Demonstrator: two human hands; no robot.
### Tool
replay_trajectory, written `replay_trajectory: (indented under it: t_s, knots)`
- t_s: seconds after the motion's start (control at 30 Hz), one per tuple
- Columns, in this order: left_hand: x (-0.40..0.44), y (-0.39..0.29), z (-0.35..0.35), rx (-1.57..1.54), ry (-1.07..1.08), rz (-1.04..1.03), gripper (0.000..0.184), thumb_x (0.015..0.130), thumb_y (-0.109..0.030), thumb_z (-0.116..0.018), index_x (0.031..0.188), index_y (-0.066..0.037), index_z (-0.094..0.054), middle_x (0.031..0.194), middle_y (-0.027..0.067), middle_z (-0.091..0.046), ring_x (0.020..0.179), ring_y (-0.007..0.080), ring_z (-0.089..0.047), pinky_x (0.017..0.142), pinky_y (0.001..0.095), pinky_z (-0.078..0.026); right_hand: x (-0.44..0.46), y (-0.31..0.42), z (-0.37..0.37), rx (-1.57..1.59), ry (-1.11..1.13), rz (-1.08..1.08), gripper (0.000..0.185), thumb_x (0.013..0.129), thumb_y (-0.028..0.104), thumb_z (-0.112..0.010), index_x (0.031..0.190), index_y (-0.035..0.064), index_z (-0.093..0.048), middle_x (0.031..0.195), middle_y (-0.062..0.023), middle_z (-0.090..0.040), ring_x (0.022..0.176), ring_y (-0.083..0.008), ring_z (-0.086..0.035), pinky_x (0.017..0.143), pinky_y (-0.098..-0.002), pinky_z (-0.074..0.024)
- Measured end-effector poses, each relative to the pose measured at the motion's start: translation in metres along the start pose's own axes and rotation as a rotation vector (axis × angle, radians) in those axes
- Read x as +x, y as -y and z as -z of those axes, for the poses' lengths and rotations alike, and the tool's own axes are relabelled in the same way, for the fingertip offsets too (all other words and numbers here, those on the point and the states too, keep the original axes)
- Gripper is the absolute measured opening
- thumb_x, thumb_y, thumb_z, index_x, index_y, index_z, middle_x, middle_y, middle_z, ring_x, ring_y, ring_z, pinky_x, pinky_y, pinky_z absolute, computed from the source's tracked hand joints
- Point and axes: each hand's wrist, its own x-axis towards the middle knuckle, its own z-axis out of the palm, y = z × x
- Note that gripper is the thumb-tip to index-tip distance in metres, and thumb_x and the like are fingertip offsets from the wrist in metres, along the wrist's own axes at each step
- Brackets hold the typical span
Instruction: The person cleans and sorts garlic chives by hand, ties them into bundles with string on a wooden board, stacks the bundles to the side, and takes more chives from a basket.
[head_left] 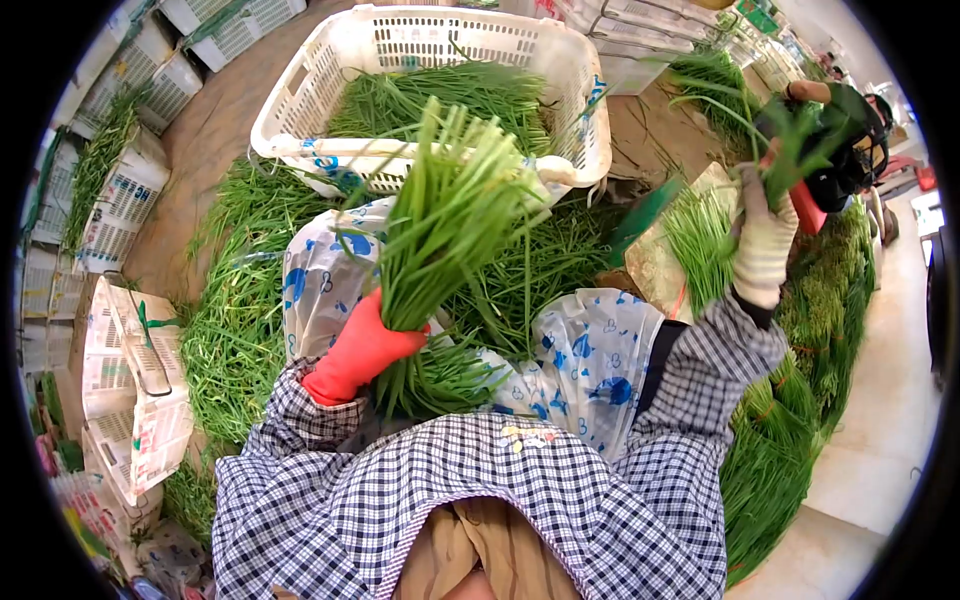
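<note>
My left hand (365, 350), in a red glove, is closed around a thick bunch of chives (440, 220). The bunch stands upright, its pale ends near the white basket and its leaves drooping below my fist. My right hand (762, 235), in a striped knit glove, is raised at the far right, beside a pile of cut stalks. Its fingers are closed on a smaller tuft of chives (795, 160), blurred at the tips. More chives lie inside the white plastic basket (290, 145) ahead of me.
Loose greens (235, 330) are heaped at my left, with bundled greens (770, 480) along my right. A worn white crate (125, 390) stands at the left, and stacked crates (130, 190) line the wall. Plastic covers with blue prints (590, 350) wrap my legs.
</note>
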Motion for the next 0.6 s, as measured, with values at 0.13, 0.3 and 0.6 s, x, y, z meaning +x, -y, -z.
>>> replay_trajectory:
  t_s: [0.13,0.3,0.6]
  knots:
    - [0.010,0.005,-0.007,0.192,-0.172,-0.137,0.047,0.073,-0.008,-0.071,0.117,-0.002,-0.057,0.095,0.0108,-0.068,0.087,0.0206,-0.065,0.080,0.0323,-0.051,-0.061,0.027,-0.053,0.166,0.670,-0.050,0.063,0.076,0.007,-0.075,0.132,0.0021,-0.047,0.089,-0.0077,-0.064,0.071,-0.0133,-0.061,0.063,-0.0291,-0.0513]
    - [0.011,-0.012,-0.020,0.293,-0.097,-0.235,0.037,0.074,-0.008,-0.068,0.111,-0.002,-0.060,0.092,0.0120,-0.067,0.084,0.0224,-0.065,0.078,0.0321,-0.051,-0.103,-0.033,-0.148,0.305,0.288,0.259,0.034,0.095,0.023,-0.055,0.119,-0.0011,-0.052,0.073,-0.0091,-0.059,0.062,-0.0176,-0.056,0.060,-0.0268,-0.0509]
    - [0.002,0.006,-0.007,0.115,-0.229,-0.175,0.047,0.073,-0.003,-0.066,0.119,-0.003,-0.056,0.094,0.0062,-0.067,0.086,0.0162,-0.064,0.080,0.0297,-0.051,-0.053,0.017,-0.073,0.441,0.499,-0.097,0.031,0.090,0.016,-0.063,0.120,0.0058,-0.063,0.079,-0.0004,-0.061,0.069,-0.0087,-0.057,0.061,-0.0213,-0.0461]
